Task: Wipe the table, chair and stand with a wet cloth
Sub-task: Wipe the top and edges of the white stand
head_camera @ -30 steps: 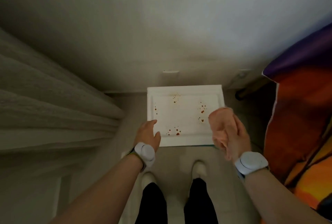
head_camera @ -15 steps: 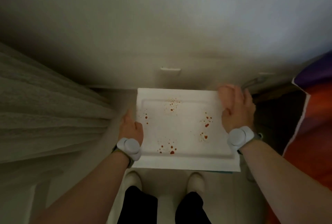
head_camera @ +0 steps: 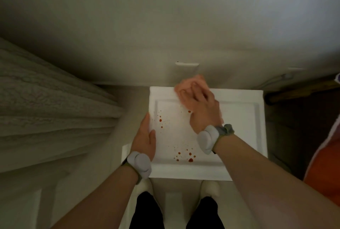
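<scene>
A small white stand (head_camera: 244,137) with a raised rim sits below me against the wall. Red spots (head_camera: 190,159) dot its top near the front edge and on the left side. My right hand (head_camera: 200,107) presses a pink cloth (head_camera: 185,83) flat onto the back part of the top, near the far rim. My left hand (head_camera: 145,138) grips the stand's left edge, thumb on top. The cloth is mostly hidden under my fingers.
A pale curtain (head_camera: 46,109) hangs at the left. The wall (head_camera: 165,26) with a small white plate (head_camera: 186,64) is right behind the stand. An orange and purple fabric (head_camera: 325,155) lies at the right. My feet (head_camera: 209,186) stand just before the stand.
My right hand moved with the cloth from the stand's right edge to the back middle of its top; the spots at the right are gone. My left hand still holds the left edge.
</scene>
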`<state>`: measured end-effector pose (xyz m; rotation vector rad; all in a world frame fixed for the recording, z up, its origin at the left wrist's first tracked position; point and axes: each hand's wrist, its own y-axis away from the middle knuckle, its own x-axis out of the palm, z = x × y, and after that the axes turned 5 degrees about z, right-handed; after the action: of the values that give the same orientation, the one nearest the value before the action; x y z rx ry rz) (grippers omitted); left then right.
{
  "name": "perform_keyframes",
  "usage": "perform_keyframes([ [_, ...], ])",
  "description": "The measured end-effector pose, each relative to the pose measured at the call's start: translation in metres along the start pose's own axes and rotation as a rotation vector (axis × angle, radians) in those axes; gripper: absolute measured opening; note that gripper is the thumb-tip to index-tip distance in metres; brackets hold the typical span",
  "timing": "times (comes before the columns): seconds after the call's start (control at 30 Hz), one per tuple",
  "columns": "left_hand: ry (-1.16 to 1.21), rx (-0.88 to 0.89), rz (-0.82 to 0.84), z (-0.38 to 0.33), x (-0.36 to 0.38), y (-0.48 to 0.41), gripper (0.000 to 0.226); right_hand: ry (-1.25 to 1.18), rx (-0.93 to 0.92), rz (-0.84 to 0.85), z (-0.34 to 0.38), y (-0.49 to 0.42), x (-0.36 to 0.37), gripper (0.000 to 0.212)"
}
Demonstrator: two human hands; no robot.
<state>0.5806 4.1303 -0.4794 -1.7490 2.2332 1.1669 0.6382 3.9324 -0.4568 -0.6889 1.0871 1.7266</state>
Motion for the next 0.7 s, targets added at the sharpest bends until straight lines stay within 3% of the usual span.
perform_keyframes([
  [0.07, 0.012, 0.0, 0.024, 0.001, 0.0, -0.002, 0.058, -0.003, 0.011, -0.019, -0.017, 0.002, -0.007, 0.064],
  [0.2, 0.024, 0.001, 0.044, 0.006, -0.001, -0.002, 0.06, 0.004, 0.405, -0.163, -0.05, 0.014, -0.017, 0.072],
  [0.27, 0.019, 0.007, 0.042, 0.009, -0.001, -0.002, 0.06, -0.052, 0.472, -0.176, -0.035, 0.01, -0.012, 0.07],
  [0.4, 0.026, 0.014, 0.046, 0.012, -0.004, -0.004, 0.06, -0.05, 0.17, -0.171, 0.021, -0.016, 0.012, 0.077],
  [0.57, 0.09, 0.001, 0.077, 0.014, -0.009, -0.004, 0.058, -0.044, -0.231, -0.102, 0.071, -0.02, 0.038, 0.056],
  [0.63, 0.103, 0.003, 0.096, 0.013, -0.01, -0.004, 0.059, 0.017, -0.316, -0.027, 0.063, -0.018, 0.035, 0.052],
  [0.7, 0.118, 0.006, 0.108, 0.013, -0.009, -0.005, 0.061, 0.041, -0.269, -0.06, 0.044, -0.015, 0.026, 0.051],
])
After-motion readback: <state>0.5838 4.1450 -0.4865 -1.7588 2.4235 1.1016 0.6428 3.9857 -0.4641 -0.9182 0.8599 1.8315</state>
